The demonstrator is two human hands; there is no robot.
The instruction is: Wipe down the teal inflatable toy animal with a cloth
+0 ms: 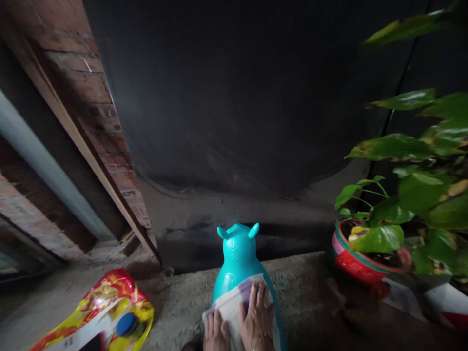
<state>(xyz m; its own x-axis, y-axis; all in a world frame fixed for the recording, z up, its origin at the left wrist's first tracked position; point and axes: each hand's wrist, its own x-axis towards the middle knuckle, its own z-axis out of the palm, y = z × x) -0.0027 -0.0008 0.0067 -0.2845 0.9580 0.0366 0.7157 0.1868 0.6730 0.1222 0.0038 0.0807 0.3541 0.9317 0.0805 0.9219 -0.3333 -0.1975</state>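
A turquoise inflatable animal toy (237, 256) with two small ears stands on a rough concrete ledge (300, 292), facing away from me. A pale cloth (230, 304) with purple patches lies over its back. My left hand (215, 334) rests flat on the cloth's lower left part. My right hand (258, 319) lies flat on the cloth beside it, fingers spread and pointing up the toy's back. Neither hand grips anything.
A red and yellow plastic bag (106, 312) with a blue cap lies at the lower left. A red pot (356, 263) with a leafy green plant (420, 195) stands at the right. A brick wall (98, 122) and a dark wall rise behind.
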